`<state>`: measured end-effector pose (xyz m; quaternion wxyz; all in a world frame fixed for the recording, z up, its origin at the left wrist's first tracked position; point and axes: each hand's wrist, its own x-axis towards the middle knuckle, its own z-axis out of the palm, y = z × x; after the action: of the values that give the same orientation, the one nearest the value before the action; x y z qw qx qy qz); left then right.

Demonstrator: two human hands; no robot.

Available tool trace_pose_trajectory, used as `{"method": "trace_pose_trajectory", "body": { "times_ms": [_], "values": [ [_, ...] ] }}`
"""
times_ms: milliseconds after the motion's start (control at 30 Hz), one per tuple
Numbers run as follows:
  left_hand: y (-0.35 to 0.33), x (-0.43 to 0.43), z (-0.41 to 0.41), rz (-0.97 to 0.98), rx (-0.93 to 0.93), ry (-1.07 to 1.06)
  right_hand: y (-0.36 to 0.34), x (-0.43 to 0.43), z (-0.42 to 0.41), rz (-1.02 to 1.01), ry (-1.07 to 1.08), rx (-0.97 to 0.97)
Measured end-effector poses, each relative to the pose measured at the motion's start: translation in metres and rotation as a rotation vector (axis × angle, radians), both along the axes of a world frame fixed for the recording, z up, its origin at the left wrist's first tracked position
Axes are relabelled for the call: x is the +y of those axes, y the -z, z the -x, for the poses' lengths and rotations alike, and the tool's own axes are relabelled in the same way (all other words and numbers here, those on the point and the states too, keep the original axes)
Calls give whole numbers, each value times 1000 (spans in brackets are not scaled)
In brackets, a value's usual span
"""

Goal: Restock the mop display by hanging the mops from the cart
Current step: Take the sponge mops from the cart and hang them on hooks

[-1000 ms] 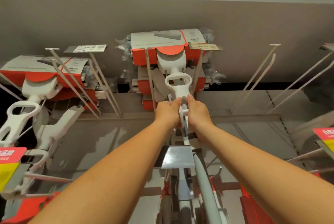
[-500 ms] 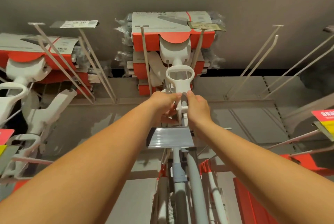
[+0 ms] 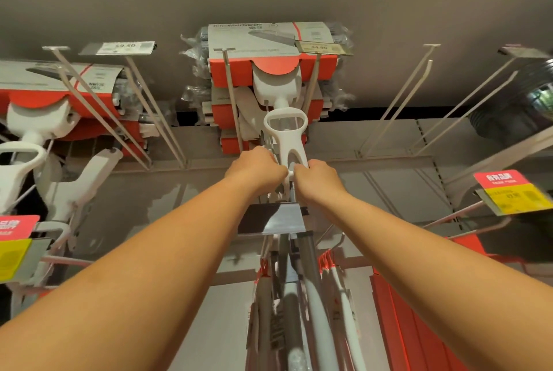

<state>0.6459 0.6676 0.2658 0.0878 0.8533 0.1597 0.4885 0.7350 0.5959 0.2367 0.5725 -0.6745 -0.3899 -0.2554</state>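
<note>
A mop with a white looped handle (image 3: 285, 128) hangs in the middle of the display, its red-and-grey boxed head (image 3: 269, 55) up on two long hooks. My left hand (image 3: 257, 170) and my right hand (image 3: 318, 180) both grip the white neck just below the loop, one on each side. The grey and white poles (image 3: 308, 281) of several mops run down from my hands, behind a shiny label holder (image 3: 273, 218). Fingertips are hidden behind the neck.
More boxed mops (image 3: 39, 101) hang at the left. Bare double hooks (image 3: 401, 101) stick out at the right, and more (image 3: 140, 107) left of centre. Price tags (image 3: 514, 194) jut out at both sides. Red packaging (image 3: 419, 310) sits lower right.
The view tilted down a little, then back up. Both hands stayed on the mop neck and shifted slightly apart.
</note>
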Motion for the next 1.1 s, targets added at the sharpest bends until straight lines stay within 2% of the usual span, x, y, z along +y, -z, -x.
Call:
{"method": "trace_pose_trajectory", "body": {
  "times_ms": [233,433,800,933,1100],
  "values": [
    [28,-26,21,-235,134,-276,15,-38,19,265,140,-95],
    [52,-60,50,-259,201,-412,28,-76,47,504,322,-315],
    [120,-137,112,-218,384,-609,85,-137,99,783,206,-371],
    [138,-155,137,-220,466,-661,103,-152,119,768,149,-390],
    [154,-170,172,-204,514,-689,120,-166,154,844,141,-395]
  ]
}}
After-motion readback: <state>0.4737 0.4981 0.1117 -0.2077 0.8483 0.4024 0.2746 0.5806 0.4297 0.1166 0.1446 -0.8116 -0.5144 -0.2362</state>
